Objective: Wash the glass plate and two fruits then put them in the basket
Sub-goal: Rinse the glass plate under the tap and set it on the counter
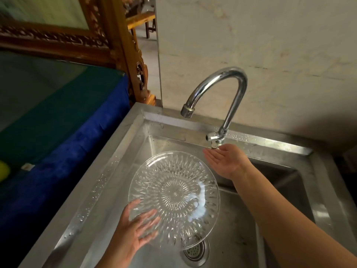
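A clear cut-glass plate [174, 194] is held over the steel sink [108, 190], below and in front of the faucet spout. My left hand [135, 229] supports it from underneath at its near-left edge, fingers spread and seen through the glass. My right hand [226, 159] is palm up with fingers apart, its fingertips just under the tap valve [214, 139] at the faucet's base. No water stream shows from the spout [187, 111]. No basket is visible. A yellow-green object [3, 171] at the far left edge may be a fruit.
The chrome gooseneck faucet [231, 89] rises from the sink's back ledge against a marble wall. The drain strainer [196, 250] lies below the plate. A counter covered in blue cloth [67, 142] adjoins the sink on the left, with a carved wooden frame [119, 45] behind.
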Demonstrator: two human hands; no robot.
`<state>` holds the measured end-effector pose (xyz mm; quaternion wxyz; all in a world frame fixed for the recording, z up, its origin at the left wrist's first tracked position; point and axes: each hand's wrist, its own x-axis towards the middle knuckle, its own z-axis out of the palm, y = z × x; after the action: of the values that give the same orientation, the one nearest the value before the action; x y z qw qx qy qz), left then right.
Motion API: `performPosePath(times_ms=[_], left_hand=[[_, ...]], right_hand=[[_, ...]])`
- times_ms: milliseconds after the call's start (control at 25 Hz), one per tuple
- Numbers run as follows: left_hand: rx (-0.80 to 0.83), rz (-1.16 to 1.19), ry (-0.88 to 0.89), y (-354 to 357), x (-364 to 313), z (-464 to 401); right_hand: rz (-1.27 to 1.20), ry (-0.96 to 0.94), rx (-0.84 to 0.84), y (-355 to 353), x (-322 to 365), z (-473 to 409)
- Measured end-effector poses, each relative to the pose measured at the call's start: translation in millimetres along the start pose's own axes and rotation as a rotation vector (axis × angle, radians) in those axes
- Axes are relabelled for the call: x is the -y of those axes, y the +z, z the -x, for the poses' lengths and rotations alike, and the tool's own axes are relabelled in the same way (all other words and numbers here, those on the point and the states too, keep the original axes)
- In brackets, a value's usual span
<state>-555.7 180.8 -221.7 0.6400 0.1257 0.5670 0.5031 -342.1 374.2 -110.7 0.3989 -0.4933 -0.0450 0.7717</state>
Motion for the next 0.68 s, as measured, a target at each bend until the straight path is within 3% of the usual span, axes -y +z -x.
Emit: performPosePath(times_ms=[200, 280, 400, 480, 520, 600, 680], left_hand=[[0.0, 0.036, -0.003, 2.8, -2.0, -5.4], [0.021, 0.06, -0.003, 5.4, -1.7, -9.6], [0.023, 0.065, -0.011, 12.1, 2.3, -9.2], [0.02, 0.037, 0.004, 15.9, -2.5, -6.5], [0.013, -0.003, 0.031, 17.3, -10.5, -4.2], [-0.017, -0.156, 0.136, 19.5, -38.6, 0.4], [-0.06, -0.417, 0.321, 22.9, -79.3, 5.7]], right_hand=[[0.175, 0.013, 0.056, 33.1, 38.9, -3.0], [0.376, -0.067, 0.098, 45.9, 47.1, -7.3], [1.075, -0.366, -0.012, 13.4, 15.2, -21.6], [1.441, -0.393, -0.045, -31.8, -15.3, -35.2], [1.418, -0.308, -0.054, -50.8, -28.6, -38.5], [1.023, -0.152, -0.038, -71.7, -53.4, -38.8], [0.626, -0.126, 0.011, -74.0, -77.5, -39.1]])
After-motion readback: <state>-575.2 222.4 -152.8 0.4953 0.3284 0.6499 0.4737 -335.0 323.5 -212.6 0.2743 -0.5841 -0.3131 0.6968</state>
